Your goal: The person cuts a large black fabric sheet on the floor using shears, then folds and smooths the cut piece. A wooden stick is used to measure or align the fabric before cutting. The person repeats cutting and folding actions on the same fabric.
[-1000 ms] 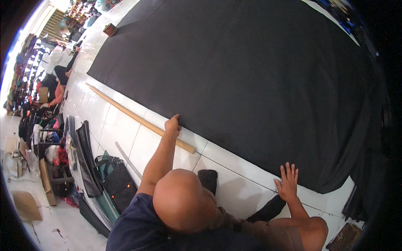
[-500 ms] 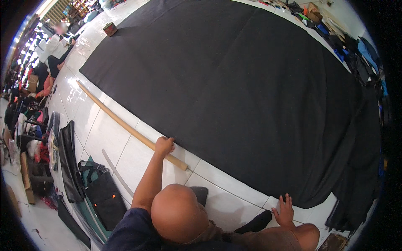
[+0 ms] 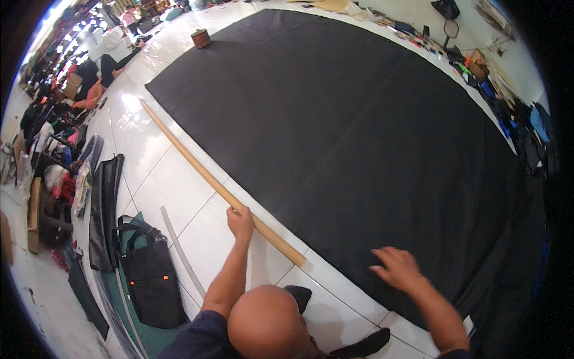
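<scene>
A large sheet of black fabric [image 3: 335, 131] lies spread over the floor, with folds at its right side. Along its near left edge runs a long tan tube [image 3: 278, 242], which looks like cardboard. My left hand [image 3: 240, 225] is closed around the tube nearer its close end; part of the fingers is hidden. Over the near part of the fabric, my right hand [image 3: 396, 267] is open, fingers apart and holding nothing. Whether it touches the cloth I cannot tell.
A black bag [image 3: 154, 281] with orange tabs lies at left, beside a rolled black sheet [image 3: 106, 209] and a thin grey strip [image 3: 179, 248]. A small tin-like box [image 3: 201, 39] stands at the fabric's far left corner. Piled goods and a seated person are at far left.
My right hand has risen from the floor by my leg and moved forward over the fabric. My left hand now grips the tube, whose near end lies closer to the fabric. The view has shifted.
</scene>
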